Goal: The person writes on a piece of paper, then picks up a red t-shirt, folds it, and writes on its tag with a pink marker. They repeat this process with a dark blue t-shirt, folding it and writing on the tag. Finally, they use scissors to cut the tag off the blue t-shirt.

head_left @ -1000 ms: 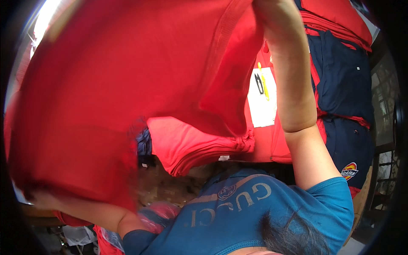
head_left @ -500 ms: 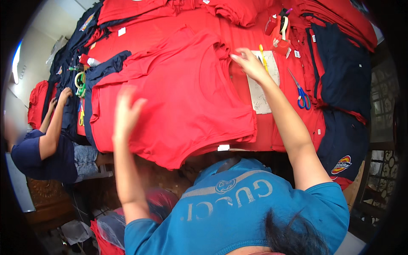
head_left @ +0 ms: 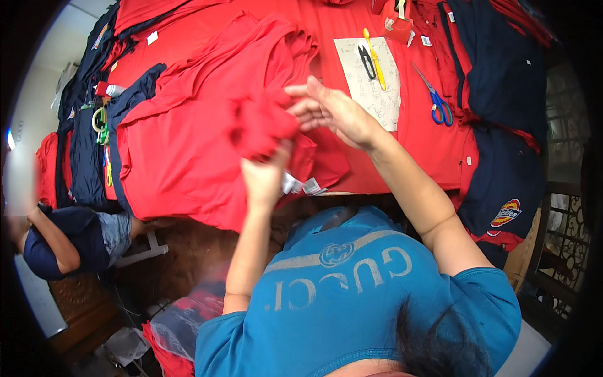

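A red shirt [head_left: 182, 144] lies spread over the near side of the table, a few white tags [head_left: 312, 186] showing at its lower edge. My left hand [head_left: 264, 179] is closed on a bunched, blurred part of the red fabric, lifted over the shirt; the fingertips are partly hidden by the cloth. Just right of that bunch, my right hand [head_left: 333, 116] has its fingers stretched and slightly apart, holding nothing. Whether its fingertips touch the cloth, I cannot tell.
A written sheet [head_left: 383, 103] carries black thread snips [head_left: 367, 63] and a yellow stick-like tool [head_left: 375, 60]. Blue-handled scissors [head_left: 441, 110] lie farther right, near dark folded garments [head_left: 502, 88]. A tape roll [head_left: 98, 119] is at left, beyond it a person [head_left: 69, 242]. Red tape dispenser [head_left: 399, 25] stands far right.
My left hand has moved right and taken hold of bunched red fabric. My right hand has come left and nearer. The shirt's right part is gathered up, baring more of the sheet and the snips.
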A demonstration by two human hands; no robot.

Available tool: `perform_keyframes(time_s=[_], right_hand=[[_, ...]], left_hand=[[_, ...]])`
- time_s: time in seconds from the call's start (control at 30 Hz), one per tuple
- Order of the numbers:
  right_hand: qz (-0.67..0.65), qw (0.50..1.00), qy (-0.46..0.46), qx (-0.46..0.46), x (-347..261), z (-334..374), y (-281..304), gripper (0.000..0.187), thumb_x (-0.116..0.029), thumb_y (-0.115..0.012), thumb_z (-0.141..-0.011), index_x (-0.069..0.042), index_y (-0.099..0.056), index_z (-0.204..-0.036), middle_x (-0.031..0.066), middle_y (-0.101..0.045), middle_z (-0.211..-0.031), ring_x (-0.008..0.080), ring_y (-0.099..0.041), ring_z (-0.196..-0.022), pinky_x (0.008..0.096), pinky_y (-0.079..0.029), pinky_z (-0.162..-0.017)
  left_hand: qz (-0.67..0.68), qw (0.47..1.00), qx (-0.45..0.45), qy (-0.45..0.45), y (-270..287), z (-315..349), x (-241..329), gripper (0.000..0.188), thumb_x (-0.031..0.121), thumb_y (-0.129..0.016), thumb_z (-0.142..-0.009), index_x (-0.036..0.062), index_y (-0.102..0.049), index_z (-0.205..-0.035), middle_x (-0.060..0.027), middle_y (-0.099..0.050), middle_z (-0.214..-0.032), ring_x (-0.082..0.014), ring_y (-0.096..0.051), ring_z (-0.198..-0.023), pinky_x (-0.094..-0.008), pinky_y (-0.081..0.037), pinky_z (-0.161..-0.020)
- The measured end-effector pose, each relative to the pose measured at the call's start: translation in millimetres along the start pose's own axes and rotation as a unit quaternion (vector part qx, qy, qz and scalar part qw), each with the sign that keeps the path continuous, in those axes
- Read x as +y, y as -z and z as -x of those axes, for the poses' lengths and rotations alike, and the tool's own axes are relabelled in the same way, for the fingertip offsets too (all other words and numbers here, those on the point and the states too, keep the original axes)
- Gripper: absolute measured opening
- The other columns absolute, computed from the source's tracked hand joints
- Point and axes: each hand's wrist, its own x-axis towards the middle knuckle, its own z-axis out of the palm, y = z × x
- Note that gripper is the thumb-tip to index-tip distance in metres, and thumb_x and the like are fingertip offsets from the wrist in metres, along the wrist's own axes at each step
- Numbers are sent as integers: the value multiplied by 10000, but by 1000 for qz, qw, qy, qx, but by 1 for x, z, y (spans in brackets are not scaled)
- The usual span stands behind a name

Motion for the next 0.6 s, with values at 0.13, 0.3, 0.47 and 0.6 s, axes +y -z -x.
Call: perform_keyframes(time_s=[0.13, 0.3, 0.47, 0.6], right_hand=[[208, 974, 70, 50, 29, -10, 10, 349, -278, -544, -982, -26, -564, -1222, 51, -637, -1061, 109, -595, -936, 274, -496, -825], [412, 902, 65, 110, 74, 25, 0, 363, -310, -657, -891, -34, -573, -1111, 131, -635, -912, 238, -627, -882, 372, -496, -769], [560, 826, 25, 65, 77, 49, 19, 318, -191, -670, -859, -78, -605, -1150, 124, -584, -930, 270, -619, -837, 376, -493, -747], [535, 839, 74, -69, 52, 42, 46, 308, 73, -487, -679, -61, -695, -862, 127, -544, -1093, 276, -536, -1050, 346, -435, -941]], left_hand=[[356, 914, -8, 192, 67, -27, -21, 463, 278, -585, -947, -30, -516, -1285, -173, -617, -1237, -273, -646, -1076, -423, -529, -960], [425, 879, -6, 215, 72, -28, -34, 539, 372, -562, -958, -12, -488, -1329, -172, -587, -1296, -285, -608, -1152, -435, -505, -991], [436, 876, -25, 204, 69, -27, -33, 584, 406, -550, -964, 1, -449, -1372, -166, -553, -1341, -287, -574, -1200, -443, -480, -1021], [430, 889, -35, 155, 67, -22, -35, 589, 406, -538, -971, 15, -424, -1396, -164, -517, -1380, -298, -531, -1248, -457, -430, -1069]])
